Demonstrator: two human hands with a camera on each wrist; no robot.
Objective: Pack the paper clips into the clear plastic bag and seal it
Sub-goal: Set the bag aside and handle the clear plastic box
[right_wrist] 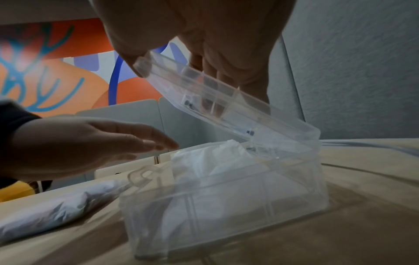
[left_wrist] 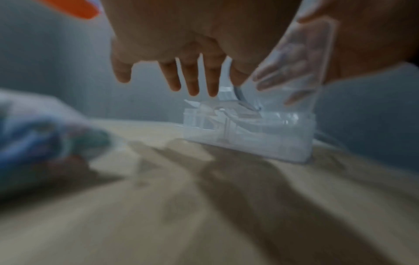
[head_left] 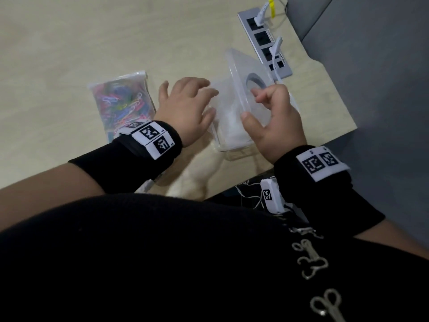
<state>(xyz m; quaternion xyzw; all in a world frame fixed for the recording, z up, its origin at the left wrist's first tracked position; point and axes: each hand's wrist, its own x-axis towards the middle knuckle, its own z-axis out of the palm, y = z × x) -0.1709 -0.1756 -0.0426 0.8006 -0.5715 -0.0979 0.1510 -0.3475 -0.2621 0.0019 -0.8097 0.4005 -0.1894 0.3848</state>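
A clear plastic bag (head_left: pixel 120 101) stuffed with coloured paper clips lies flat on the table, left of my hands; it shows blurred in the left wrist view (left_wrist: pixel 45 136) and pale in the right wrist view (right_wrist: pixel 56 211). Between my hands stands a clear plastic box (head_left: pixel 229 140) (right_wrist: pixel 226 206) holding crumpled white plastic. My right hand (head_left: pixel 262 105) (right_wrist: pixel 204 35) grips its hinged lid (head_left: pixel 246 89) (right_wrist: pixel 226 102), thumb on the front edge, and holds it tilted up. My left hand (head_left: pixel 197 101) (right_wrist: pixel 90 141) hovers open over the box's left side, fingers (left_wrist: pixel 192 78) straight, holding nothing.
A grey power strip (head_left: pixel 264 43) with white plugs and cables lies behind the box. The table's right edge (head_left: pixel 343 126) runs close to the box, with grey floor beyond. Bare tabletop (head_left: pixel 58 54) extends to the left and back.
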